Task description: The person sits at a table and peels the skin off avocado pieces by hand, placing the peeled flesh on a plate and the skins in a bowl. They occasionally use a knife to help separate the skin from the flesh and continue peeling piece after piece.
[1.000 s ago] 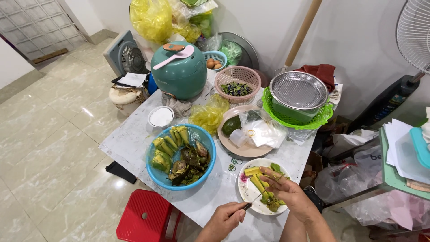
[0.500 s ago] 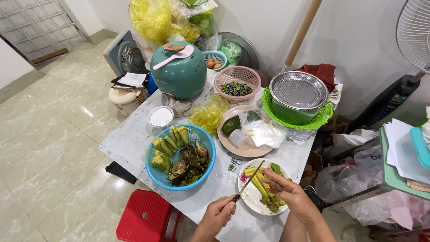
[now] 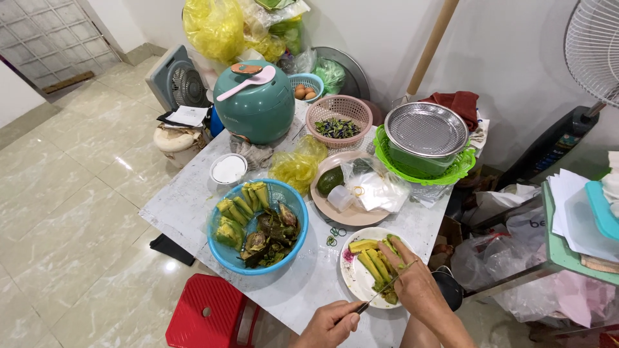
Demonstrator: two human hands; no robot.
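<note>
A: Avocado slices (image 3: 373, 261): yellow-green wedges lying on the white plate (image 3: 351, 280) at the table's (image 3: 187, 200) near edge.
B: Hands?
A: Left hand (image 3: 330, 325) closed around a knife (image 3: 380, 293), blade angled onto the plate. Right hand (image 3: 412, 283) fingers spread, pressing the slices.
B: Handling?
A: Likely soft, light, slippery, easily bruised; best steadied gently at the ends or skin side.
B: Adjacent?
A: Blue bowl (image 3: 222, 251) of peels and wedges, just left of the plate.
</note>
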